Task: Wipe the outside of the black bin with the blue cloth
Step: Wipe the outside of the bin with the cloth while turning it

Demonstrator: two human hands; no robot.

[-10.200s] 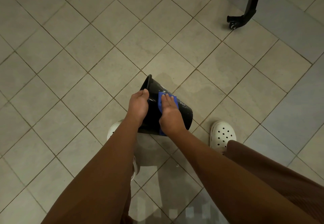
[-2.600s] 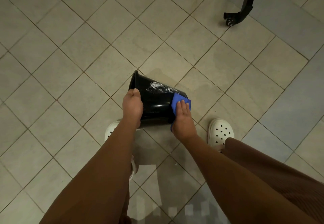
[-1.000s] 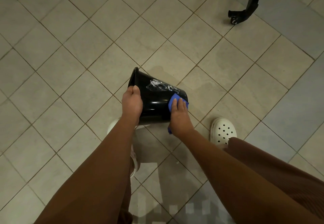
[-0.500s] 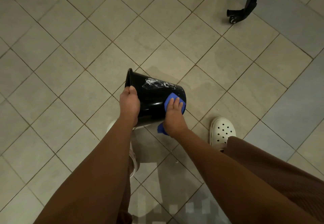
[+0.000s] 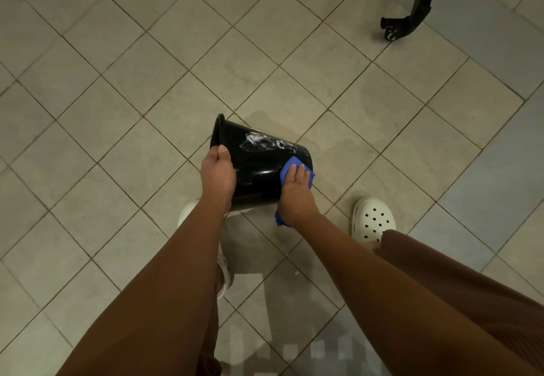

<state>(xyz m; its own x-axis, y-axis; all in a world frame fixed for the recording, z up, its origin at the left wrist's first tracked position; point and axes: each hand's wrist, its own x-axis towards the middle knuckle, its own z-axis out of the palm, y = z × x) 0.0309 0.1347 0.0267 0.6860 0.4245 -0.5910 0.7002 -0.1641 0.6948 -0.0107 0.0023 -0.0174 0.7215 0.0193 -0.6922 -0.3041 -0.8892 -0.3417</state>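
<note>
A glossy black bin [image 5: 259,166] is held tipped on its side above the tiled floor, its mouth to the left and its base to the right. White foam streaks its upper side. My left hand [image 5: 217,174] grips the bin at its rim end, fingers curled round the edge. My right hand [image 5: 295,191] presses the blue cloth [image 5: 287,169] flat against the bin's side near the base, fingers straight. A corner of the cloth hangs out below my wrist.
Beige tiled floor [image 5: 117,110] all round, with a damp patch beyond the bin. My feet in white perforated clogs [image 5: 374,219] stand below the bin. A black stand leg with a castor [image 5: 394,29] is at the top right.
My right hand with the cloth has slid a little along the bin's side near its base. The left hand keeps its hold at the rim.
</note>
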